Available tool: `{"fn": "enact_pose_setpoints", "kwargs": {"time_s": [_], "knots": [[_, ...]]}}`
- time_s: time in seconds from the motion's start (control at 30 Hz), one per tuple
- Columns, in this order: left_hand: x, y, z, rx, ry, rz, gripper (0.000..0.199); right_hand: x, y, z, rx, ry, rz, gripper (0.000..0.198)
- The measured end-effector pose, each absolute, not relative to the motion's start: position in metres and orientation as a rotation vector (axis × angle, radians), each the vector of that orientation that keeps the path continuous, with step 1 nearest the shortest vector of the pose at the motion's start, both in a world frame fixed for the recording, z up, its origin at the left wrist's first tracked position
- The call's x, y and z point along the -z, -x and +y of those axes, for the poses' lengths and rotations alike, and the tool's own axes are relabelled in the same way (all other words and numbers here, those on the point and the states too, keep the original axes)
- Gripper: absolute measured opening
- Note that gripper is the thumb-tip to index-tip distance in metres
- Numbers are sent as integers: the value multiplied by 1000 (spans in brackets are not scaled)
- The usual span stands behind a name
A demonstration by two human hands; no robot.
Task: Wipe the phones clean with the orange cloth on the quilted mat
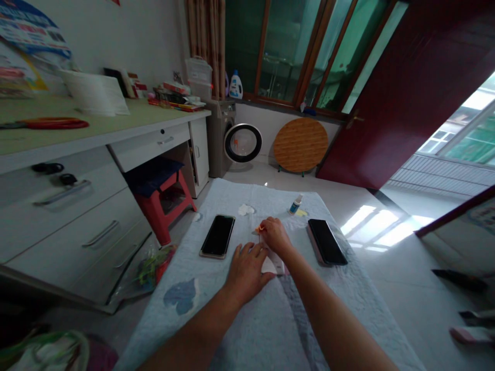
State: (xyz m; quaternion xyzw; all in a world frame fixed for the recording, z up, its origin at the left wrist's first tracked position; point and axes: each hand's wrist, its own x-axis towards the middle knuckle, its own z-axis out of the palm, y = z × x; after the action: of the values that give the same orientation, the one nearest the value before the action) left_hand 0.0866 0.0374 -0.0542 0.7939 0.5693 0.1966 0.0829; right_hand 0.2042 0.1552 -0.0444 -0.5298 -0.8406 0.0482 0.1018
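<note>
My left hand (247, 272) lies flat on the covered table, fingers spread, with its thumb and fingertips at the edge of a flat white item (269, 267) that shows some pink. What that item is cannot be made out, as both hands hide much of it. Just beyond, the fingers of my right hand (275, 236) are pinched around a small orange thing (259, 229) at the item's far end. A dark-screened phone (218, 236) rests to the left of my hands. On the right lies another black phone (327, 242), looking thicker.
A small spray bottle (295, 204) stands near the far edge of the pale blue tablecloth (270, 193). At left are a desk (154, 121) with drawers and a red stool (166, 198). Beyond are an open washing-machine door (243, 143) and a round wooden tabletop (300, 144).
</note>
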Motion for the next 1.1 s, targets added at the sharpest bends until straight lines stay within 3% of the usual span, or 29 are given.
{"fn": "enact_pose_setpoints", "kwargs": {"time_s": [0.43,0.83,1.1], "knots": [[55,-87,39,-561,-2342,1715,53,45,-257,161,-130,1704,-2417,24],[56,-86,41,-525,-2373,1692,50,52,-230,150,-230,1515,-2344,23],[57,-85,41,-645,-2325,1677,62,46,-238,105,-390,1374,-2358,21]]}}
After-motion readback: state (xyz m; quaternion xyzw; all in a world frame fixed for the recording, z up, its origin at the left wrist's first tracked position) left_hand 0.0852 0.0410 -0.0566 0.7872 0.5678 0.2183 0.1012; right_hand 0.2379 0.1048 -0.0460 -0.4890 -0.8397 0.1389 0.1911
